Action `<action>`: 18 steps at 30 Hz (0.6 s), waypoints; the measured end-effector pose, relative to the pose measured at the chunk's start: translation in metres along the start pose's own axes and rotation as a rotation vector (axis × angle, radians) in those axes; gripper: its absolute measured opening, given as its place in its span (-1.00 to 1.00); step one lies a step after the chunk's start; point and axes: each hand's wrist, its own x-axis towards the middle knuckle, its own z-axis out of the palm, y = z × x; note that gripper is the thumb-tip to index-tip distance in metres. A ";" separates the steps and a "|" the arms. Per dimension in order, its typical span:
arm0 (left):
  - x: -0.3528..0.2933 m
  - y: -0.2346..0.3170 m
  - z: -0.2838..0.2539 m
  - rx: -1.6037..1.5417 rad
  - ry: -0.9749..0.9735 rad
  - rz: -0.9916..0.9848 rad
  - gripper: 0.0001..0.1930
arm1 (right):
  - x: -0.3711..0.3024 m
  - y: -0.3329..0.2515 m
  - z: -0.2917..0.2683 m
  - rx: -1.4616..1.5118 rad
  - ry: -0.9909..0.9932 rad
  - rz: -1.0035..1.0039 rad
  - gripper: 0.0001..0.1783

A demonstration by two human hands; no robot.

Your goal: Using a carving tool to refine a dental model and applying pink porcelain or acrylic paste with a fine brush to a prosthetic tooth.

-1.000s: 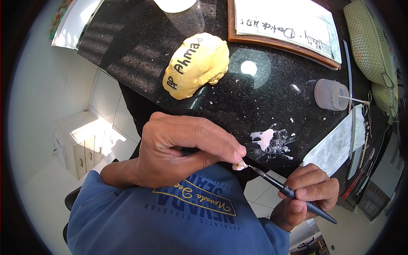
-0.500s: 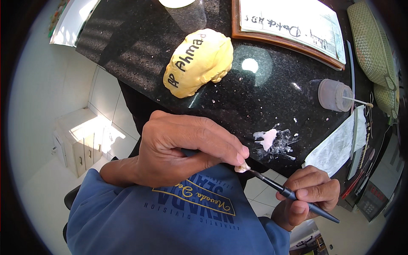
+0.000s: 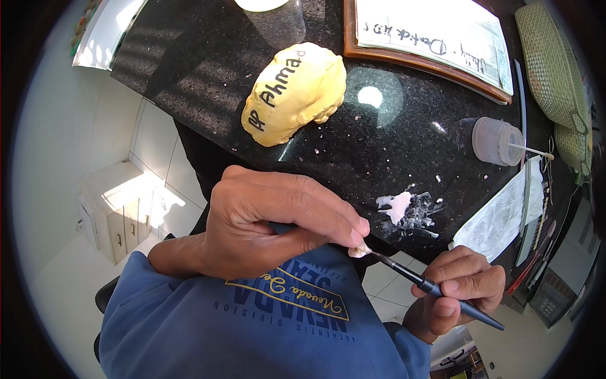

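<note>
Between its thumb and fingertips, my left hand [image 3: 284, 211] pinches a small pinkish-white piece [image 3: 360, 251], tooth-like in size, mostly hidden by the fingers. My right hand [image 3: 464, 287] grips a slim, dark-handled brush [image 3: 410, 275] like a pen. Its fine tip points left and meets the held piece, or nearly so; the exact contact is too small to make out. Just beyond the fingertips, a smeared patch of pale pink paste [image 3: 396, 207] lies on the black speckled table [image 3: 353, 164]. Both hands are held in front of the table's near edge.
A yellow lump with black handwriting [image 3: 293, 95] lies beyond my left hand. Farther back are a clear cup [image 3: 278, 25] and a wood-framed board with paper [image 3: 429, 38]. To the right are a small jar with a stick [image 3: 495, 142], a white cloth [image 3: 489, 221] and a grey device [image 3: 565, 265].
</note>
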 end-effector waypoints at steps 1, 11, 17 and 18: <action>0.000 0.000 0.000 0.001 0.000 0.000 -0.81 | 0.000 0.002 0.002 -0.046 0.009 -0.075 -0.71; -0.001 -0.002 0.003 0.049 0.038 0.027 -0.84 | -0.004 -0.004 -0.004 0.032 -0.003 0.062 -0.83; 0.000 0.000 0.003 0.039 0.036 0.015 -0.83 | -0.003 -0.006 -0.004 0.016 -0.006 0.071 -0.84; 0.000 0.000 0.003 0.034 0.038 0.013 -0.83 | -0.003 -0.006 -0.004 0.013 -0.008 0.068 -0.84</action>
